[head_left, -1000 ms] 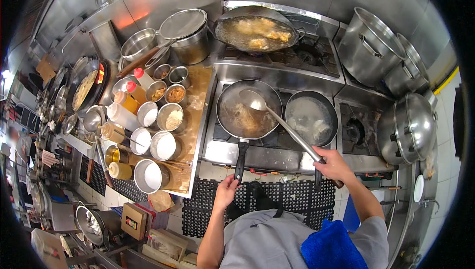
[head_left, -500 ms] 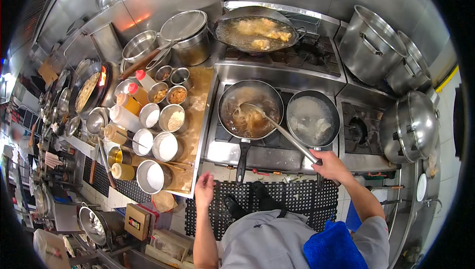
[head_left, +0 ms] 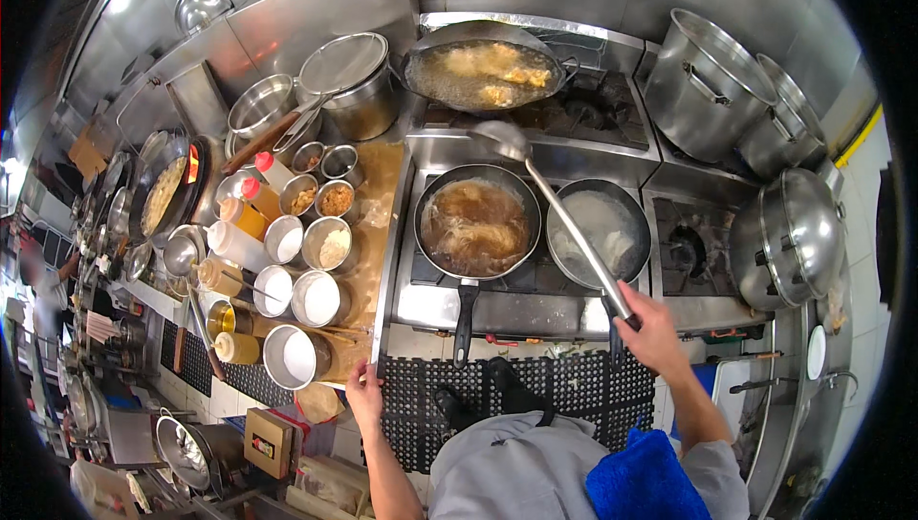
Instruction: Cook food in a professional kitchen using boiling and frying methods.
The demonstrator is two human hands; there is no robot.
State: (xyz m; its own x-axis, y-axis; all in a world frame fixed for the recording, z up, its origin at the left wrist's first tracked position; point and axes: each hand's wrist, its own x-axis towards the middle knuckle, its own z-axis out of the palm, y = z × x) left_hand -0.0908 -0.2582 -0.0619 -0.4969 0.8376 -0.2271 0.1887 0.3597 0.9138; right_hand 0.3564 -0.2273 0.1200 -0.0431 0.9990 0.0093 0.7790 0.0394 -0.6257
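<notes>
My right hand [head_left: 651,326] grips the long metal handle of a ladle [head_left: 504,140], whose bowl is raised above the stove, beyond the far rim of a black frying pan [head_left: 478,224]. That pan holds brown broth with pale noodles, and its handle points toward me. To its right sits a second black pan [head_left: 601,229] holding whitish liquid. My left hand [head_left: 363,393] rests with fingers apart at the near corner of the wooden board [head_left: 378,233] that carries steel seasoning bowls.
A big wok [head_left: 481,74] of frying food stands at the back. Large steel pots [head_left: 712,85] and a lidded pot [head_left: 801,233] stand at the right. Squeeze bottles [head_left: 251,216], a strainer on a pot [head_left: 349,75] and a black floor mat [head_left: 555,396] are nearby.
The ladle has lifted out of the noodle pan and swung toward the back wok. My left hand moved left, from the pan handle to the corner of the wooden board.
</notes>
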